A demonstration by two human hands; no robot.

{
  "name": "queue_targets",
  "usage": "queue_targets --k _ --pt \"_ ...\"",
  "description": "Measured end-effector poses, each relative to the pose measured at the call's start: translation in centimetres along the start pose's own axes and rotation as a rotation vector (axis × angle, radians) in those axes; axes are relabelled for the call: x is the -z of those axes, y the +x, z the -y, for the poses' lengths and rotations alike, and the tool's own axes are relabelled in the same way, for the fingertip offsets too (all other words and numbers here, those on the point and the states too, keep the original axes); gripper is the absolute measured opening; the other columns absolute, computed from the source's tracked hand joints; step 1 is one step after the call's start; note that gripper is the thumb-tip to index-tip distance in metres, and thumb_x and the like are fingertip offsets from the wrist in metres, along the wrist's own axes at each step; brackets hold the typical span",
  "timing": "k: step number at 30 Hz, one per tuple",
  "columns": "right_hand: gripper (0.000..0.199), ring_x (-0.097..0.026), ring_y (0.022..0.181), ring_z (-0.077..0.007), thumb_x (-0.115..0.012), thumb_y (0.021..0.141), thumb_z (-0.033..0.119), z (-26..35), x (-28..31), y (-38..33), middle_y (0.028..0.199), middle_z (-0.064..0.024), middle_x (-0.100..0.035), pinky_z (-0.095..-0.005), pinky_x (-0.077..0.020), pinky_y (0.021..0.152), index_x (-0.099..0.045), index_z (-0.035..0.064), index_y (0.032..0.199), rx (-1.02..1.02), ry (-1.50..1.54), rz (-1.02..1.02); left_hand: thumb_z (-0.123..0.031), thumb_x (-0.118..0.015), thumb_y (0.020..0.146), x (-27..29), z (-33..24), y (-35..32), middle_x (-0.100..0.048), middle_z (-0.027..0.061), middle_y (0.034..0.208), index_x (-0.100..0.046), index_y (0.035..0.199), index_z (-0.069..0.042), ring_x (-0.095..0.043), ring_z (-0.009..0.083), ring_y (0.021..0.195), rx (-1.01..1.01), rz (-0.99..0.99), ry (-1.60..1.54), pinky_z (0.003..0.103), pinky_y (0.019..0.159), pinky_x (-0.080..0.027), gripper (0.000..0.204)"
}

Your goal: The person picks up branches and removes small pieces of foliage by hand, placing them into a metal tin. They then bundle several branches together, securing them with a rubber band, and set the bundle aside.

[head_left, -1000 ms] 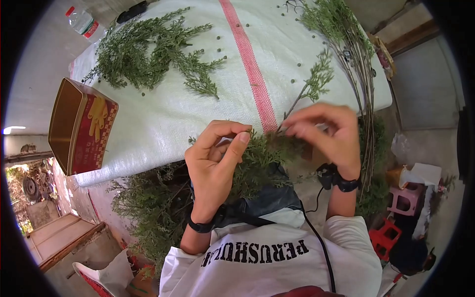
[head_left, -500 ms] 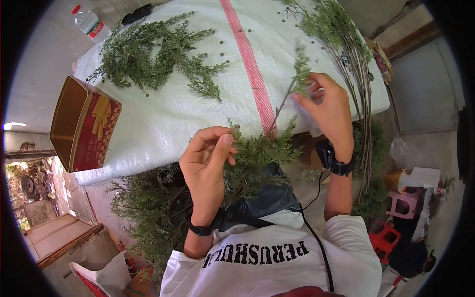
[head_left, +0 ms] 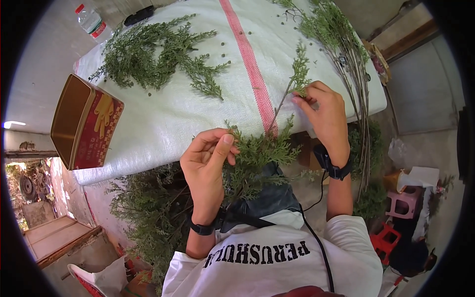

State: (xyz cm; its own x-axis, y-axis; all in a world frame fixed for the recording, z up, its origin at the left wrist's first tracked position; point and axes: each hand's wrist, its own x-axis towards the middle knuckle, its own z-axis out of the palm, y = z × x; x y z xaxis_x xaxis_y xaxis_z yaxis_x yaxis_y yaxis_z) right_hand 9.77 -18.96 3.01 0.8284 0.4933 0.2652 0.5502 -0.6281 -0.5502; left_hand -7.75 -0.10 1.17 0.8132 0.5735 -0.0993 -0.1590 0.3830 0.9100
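Note:
A leafy conifer branch [head_left: 264,151] crosses the near edge of the cloth-covered table, its thin upper stem reaching away from me over the cloth. My left hand [head_left: 203,166] is closed in a pinch, thumb against forefinger, on a sprig at the branch's left side. Higher up the stem, my right hand [head_left: 326,114] pinches a small green sprig below the tip. What sits exactly between the fingertips is too small to see. Small round green cones lie scattered on the cloth [head_left: 198,119].
An open rectangular tin [head_left: 94,126] stands at the table's left. Cut sprigs [head_left: 158,54] are heaped far left, near a bottle [head_left: 92,24]. Long, partly bare branches [head_left: 361,94] hang over the right edge. More greenery [head_left: 148,218] is below, and stools [head_left: 385,240] stand right.
My right hand has shifted slightly left, and its fingers have come together on the sprig. The left hand keeps nearly the same place and pinch.

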Motion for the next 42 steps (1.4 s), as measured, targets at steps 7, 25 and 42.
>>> queue_targets --k 7,25,42 --pt "0.013 -0.062 0.07 -0.0162 -0.072 0.09 0.003 -0.6 0.8 -1.4 0.084 -0.008 -0.067 -0.0311 -0.0497 0.068 -0.07 -0.0047 0.1 -0.11 0.207 -0.181 -0.002 -0.069 0.096 -0.2 -0.4 -0.3 -0.071 0.0078 0.094 -0.068 0.106 0.005 -0.063 0.0101 0.074 0.013 -0.021 -0.038 0.021 0.062 -0.047 0.012" --pt "0.017 -0.064 0.081 -0.0168 -0.065 0.092 0.002 7.1 -1.3 -7.6 0.095 -0.0109 -0.068 -0.0289 -0.0517 0.073 -0.067 -0.0049 0.107 -0.231 0.987 -0.022 0.002 -0.067 0.095 -2.7 -0.1 -2.1 -0.068 0.0034 0.096 -0.065 0.106 0.005 -0.06 0.0039 0.078 0.089 0.217 -0.011 0.018 0.066 -0.047 0.011" --pt "0.014 -0.06 0.096 -0.0154 -0.071 0.091 0.002 5.0 -2.7 -8.2 0.106 -0.0105 -0.066 -0.0266 -0.0454 0.087 -0.07 -0.0055 0.103 -0.141 1.032 -0.004 0.001 -0.069 0.093 -2.5 0.6 -2.4 -0.068 0.0022 0.092 -0.067 0.101 0.004 -0.062 0.0044 0.079 -0.056 0.251 0.268 0.019 0.066 -0.049 0.009"
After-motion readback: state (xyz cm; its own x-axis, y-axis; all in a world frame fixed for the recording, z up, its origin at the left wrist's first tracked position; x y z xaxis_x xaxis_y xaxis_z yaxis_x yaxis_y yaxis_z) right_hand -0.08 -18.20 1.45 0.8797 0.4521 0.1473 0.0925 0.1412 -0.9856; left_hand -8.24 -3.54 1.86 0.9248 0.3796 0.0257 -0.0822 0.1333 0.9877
